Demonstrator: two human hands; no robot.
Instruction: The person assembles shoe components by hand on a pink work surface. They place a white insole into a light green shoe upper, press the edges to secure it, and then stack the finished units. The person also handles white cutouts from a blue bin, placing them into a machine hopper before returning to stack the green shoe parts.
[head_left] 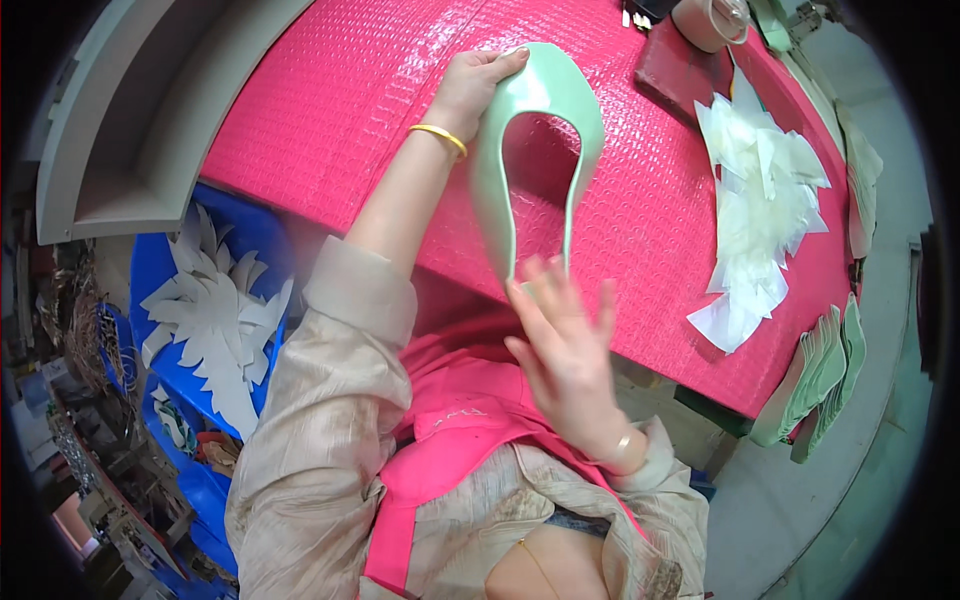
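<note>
A glossy mint-green shoe upper (553,82), with a rounded toe and a long oval opening, is held up over the pink-covered table (345,110). My left hand (470,92) is closed on the left side of its toe, thumb on top. At the heel end of the upper is my right hand (572,365), its fingers spread and blurred by motion. Whether those fingertips touch the heel edge, I cannot tell.
A pile of thin white pieces (762,200) lies on the table's right. Folded green pieces (825,372) hang at its right edge. Beside a dark red block (678,75) stands a whitish cup (708,22). White scraps (215,310) fill a blue bin (160,265); above it is a grey trough (130,150).
</note>
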